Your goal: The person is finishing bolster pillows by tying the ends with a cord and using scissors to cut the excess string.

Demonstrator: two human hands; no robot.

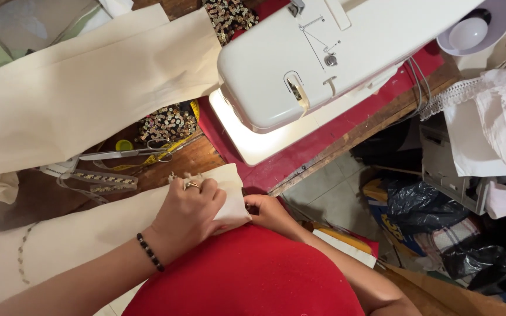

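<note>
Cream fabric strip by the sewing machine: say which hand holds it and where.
Both hands are on the cream fabric strip at its near end: the left hand presses on top, the right hand grips the edge by the lap.

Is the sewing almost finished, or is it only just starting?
Probably early on. Done: cream fabric pieces lie cut on the table, scissors set down beside them. In hand: the left hand and right hand pinch one cream strip's end. Left: nothing is under the sewing machine yet.
</note>
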